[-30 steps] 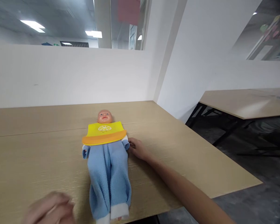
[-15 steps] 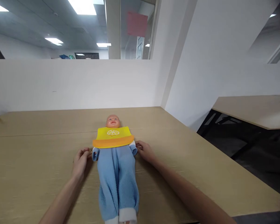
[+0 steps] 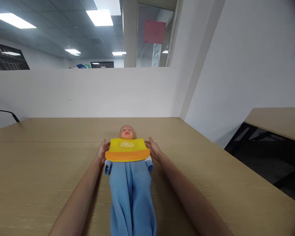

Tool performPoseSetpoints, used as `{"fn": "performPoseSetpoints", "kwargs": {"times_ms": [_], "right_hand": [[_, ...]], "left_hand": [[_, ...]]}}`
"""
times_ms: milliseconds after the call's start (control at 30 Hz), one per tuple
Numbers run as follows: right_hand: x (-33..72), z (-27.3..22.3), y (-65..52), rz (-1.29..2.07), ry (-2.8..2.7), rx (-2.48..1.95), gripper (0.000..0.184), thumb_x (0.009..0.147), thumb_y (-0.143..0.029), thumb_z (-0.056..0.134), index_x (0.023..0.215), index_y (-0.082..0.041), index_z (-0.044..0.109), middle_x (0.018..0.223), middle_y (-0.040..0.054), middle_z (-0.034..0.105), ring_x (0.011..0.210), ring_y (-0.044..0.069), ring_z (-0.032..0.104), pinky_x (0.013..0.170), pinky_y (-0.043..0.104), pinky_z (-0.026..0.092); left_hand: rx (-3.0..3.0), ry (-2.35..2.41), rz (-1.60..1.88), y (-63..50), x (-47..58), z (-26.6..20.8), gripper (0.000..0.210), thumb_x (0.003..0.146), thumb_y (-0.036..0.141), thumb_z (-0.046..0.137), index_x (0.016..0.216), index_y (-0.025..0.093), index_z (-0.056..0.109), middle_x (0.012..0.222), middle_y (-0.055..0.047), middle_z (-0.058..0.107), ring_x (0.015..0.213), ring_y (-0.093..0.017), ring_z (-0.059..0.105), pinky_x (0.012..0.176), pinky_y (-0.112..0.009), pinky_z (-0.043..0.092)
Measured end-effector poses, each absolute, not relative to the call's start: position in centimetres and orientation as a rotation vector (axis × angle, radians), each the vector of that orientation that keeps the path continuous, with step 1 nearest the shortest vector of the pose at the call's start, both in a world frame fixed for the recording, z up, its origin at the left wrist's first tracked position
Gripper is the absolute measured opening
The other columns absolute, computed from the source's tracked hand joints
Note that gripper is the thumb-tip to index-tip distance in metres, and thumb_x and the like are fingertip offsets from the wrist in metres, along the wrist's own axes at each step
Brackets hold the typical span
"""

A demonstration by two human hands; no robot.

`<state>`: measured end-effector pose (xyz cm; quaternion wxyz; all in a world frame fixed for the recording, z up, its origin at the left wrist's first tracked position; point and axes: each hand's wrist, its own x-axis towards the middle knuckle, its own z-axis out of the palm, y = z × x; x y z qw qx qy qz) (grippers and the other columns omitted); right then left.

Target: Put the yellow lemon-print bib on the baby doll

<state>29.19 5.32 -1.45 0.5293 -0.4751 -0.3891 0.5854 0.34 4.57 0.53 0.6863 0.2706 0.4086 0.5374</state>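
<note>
A baby doll [image 3: 131, 186] in a light blue fleece suit lies face up on the wooden table [image 3: 39, 170], head pointing away from me. A yellow bib [image 3: 127, 149] with an orange lower rim and a white citrus print covers its chest. My left hand [image 3: 102, 150] rests against the bib's left edge, at the doll's shoulder. My right hand [image 3: 154, 149] touches the bib's right edge in the same way. Whether the fingers grip the bib or only press against it is hidden by the bib.
A white partition wall [image 3: 88, 91] runs along the table's far edge. A black cable [image 3: 7, 113] pokes in at the far left. The table's right edge drops to a dark floor, with a second wooden table [image 3: 280, 123] beyond.
Both hands have moved forward from beside the doll's arms up to the two sides of the bib. The left hand came in from the near left earlier. The view shifted left and tilted up.
</note>
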Motion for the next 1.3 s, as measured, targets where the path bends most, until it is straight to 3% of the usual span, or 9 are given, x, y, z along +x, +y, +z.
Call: {"fn": "performPoseSetpoints", "kwargs": {"times_ms": [100, 300, 433, 600, 933, 1300], "right_hand": [[29.0, -0.6, 6.0, 1.701, -0.756, -0.959, 0.054, 0.092, -0.056, 0.027, 0.1, -0.011, 0.056, 0.097, 0.0156, 0.068, 0.089, 0.021, 0.067, 0.084, 0.035, 0.05], [27.8, -0.1, 7.6, 1.855, -0.775, -0.784, 0.06, 0.093, -0.057, 0.016, 0.097, -0.012, 0.056, 0.089, 0.0121, 0.07, 0.085, 0.021, 0.068, 0.089, 0.037, 0.047], [26.6, -0.1, 8.4, 1.862, -0.744, -0.799, 0.059, 0.093, -0.057, 0.016, 0.111, -0.013, 0.052, 0.088, 0.0097, 0.07, 0.082, 0.022, 0.068, 0.091, 0.04, 0.046], [25.8, 0.1, 8.3, 1.903, -0.853, -0.62, 0.065, 0.092, -0.058, 0.016, 0.123, -0.011, 0.048, 0.109, 0.0154, 0.066, 0.1, 0.025, 0.064, 0.096, 0.045, 0.041], [25.3, 0.9, 6.9, 1.926, -0.827, -0.551, 0.062, 0.092, -0.057, 0.016, 0.119, -0.014, 0.052, 0.109, 0.0134, 0.066, 0.103, 0.026, 0.062, 0.099, 0.046, 0.039], [24.5, 3.5, 3.6, 1.947, -0.858, -0.681, 0.053, 0.094, -0.048, 0.021, 0.104, -0.014, 0.06, 0.094, 0.0103, 0.07, 0.09, 0.023, 0.067, 0.095, 0.04, 0.044]], "left_hand": [[0.603, 0.795, 1.117, 6.4, 0.3, 0.2, 0.053, 0.09, 0.049, 0.034, 0.116, 0.006, 0.052, 0.098, -0.02, 0.069, 0.084, -0.029, 0.068, 0.075, -0.04, 0.052], [0.56, 0.605, 1.026, 8.8, 1.2, 0.1, 0.066, 0.092, 0.051, 0.018, 0.127, 0.002, 0.046, 0.102, -0.022, 0.068, 0.087, -0.031, 0.068, 0.083, -0.045, 0.049], [0.551, 0.537, 0.98, 9.5, 1.4, 0.1, 0.066, 0.092, 0.053, 0.021, 0.129, 0.005, 0.045, 0.105, -0.019, 0.068, 0.09, -0.03, 0.067, 0.086, -0.043, 0.048], [0.584, 0.56, 0.976, 10.1, 1.5, 0.1, 0.067, 0.089, 0.056, 0.029, 0.13, 0.006, 0.045, 0.104, -0.018, 0.068, 0.09, -0.031, 0.067, 0.086, -0.045, 0.047], [0.643, 0.583, 1.014, 8.9, 1.7, 0.1, 0.066, 0.089, 0.056, 0.03, 0.131, 0.007, 0.046, 0.104, -0.017, 0.069, 0.092, -0.031, 0.067, 0.087, -0.044, 0.047], [0.616, 0.659, 1.025, 6.9, 1.8, 0.6, 0.06, 0.088, 0.056, 0.032, 0.112, 0.007, 0.059, 0.081, -0.013, 0.073, 0.073, -0.027, 0.069, 0.071, -0.037, 0.052]]}}
